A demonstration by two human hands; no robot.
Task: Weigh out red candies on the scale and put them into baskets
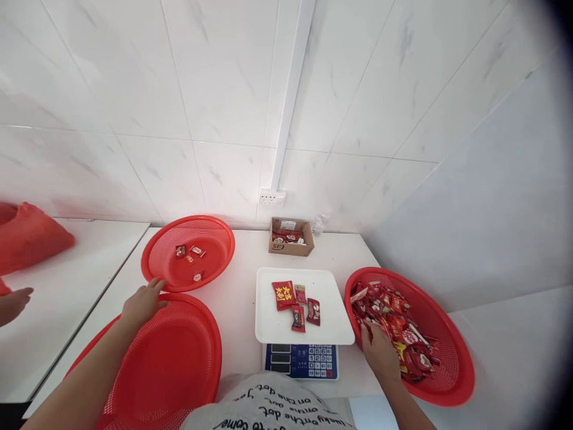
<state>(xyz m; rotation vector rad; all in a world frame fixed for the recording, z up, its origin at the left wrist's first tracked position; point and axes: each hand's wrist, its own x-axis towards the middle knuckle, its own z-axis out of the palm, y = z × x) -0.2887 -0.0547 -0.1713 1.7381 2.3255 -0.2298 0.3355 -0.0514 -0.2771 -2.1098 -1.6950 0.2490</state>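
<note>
My left hand (145, 303) reaches over the near red basket (213, 334), its fingers apart and close to the rim of the far red basket (231, 251). My right hand (379, 349) is at the near left side of the right red basket (465, 382). Its fingers are stretched out over the red candy packets (394, 322) there, and no packet shows clearly in its grip. Between my hands, a white tray (331, 286) rests on a blue digital scale (301, 361). On it lie a large red packet (283, 295) and several smaller packets (314, 312).
A few small packets (190, 258) sit in the far left basket. A cardboard box (290, 246) with red packets stands at the back, beside clear plastic (319, 224). A wall socket (272, 197) is behind. At left are a red bag (36, 236) and another person's hand (15, 303).
</note>
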